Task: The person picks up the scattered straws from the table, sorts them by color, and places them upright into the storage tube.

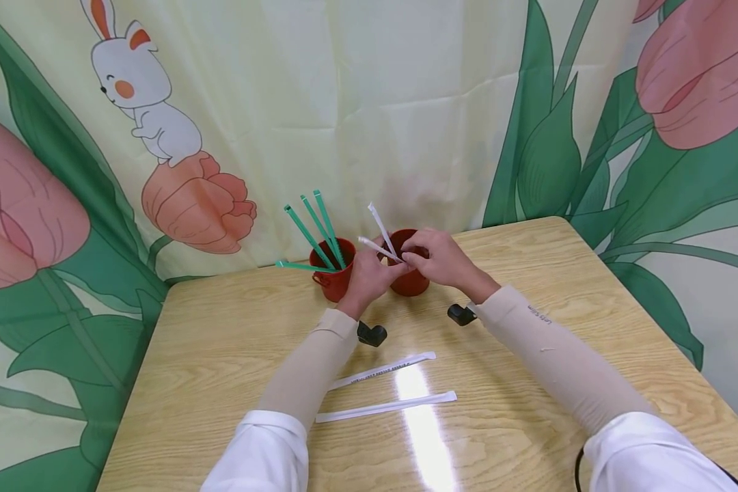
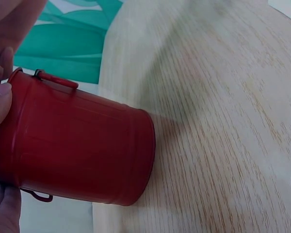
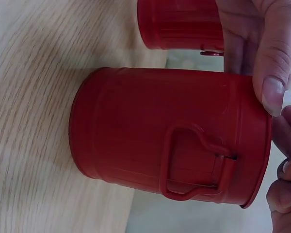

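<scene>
Two white paper-wrapped straws angle up from the mouth of the right-hand red bucket. My left hand grips this bucket's rim, its thumb lying along the front edge. Across the rim, my right hand curls its fingers and pinches the lower end of the more slanted straw. Both wrist views show the bucket's ribbed side, and a wire handle hangs on it in the right wrist view. Close beside my left hand stands another red bucket, with several green straws leaning out.
Two more white wrapped straws lie on the wooden table between my forearms. Small black devices sit at both wrists. A cable runs by the right sleeve. Behind the table hangs a printed curtain.
</scene>
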`<action>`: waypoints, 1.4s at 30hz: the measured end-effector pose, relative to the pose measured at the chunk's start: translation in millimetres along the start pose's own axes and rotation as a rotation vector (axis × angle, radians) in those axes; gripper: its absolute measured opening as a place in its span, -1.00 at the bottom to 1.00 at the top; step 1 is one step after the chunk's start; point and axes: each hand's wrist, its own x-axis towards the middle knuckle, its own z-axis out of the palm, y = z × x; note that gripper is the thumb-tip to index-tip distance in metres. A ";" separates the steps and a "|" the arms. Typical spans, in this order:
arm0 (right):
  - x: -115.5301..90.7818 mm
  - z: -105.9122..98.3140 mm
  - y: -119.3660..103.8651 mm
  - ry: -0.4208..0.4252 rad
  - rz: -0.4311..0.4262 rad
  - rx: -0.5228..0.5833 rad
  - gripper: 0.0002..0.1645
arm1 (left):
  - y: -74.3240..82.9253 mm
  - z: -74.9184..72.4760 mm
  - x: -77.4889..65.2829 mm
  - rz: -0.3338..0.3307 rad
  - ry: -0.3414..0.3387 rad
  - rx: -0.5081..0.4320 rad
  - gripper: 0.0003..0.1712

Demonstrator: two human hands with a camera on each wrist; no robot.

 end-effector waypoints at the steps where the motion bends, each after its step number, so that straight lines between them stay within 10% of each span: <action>1: -0.6 -0.3 -0.3 0.001 0.006 -0.002 -0.79 | -0.2 0.2 -0.1 0.008 0.001 0.005 -0.41; 21: -42.1 0.3 -10.0 0.100 -0.202 0.078 -0.87 | 1.4 -5.2 2.6 0.055 0.015 0.008 -0.39; 42: -100.0 69.2 -16.7 -0.398 -0.090 0.060 -0.78 | 5.6 0.0 -3.2 -0.016 0.020 0.020 -0.33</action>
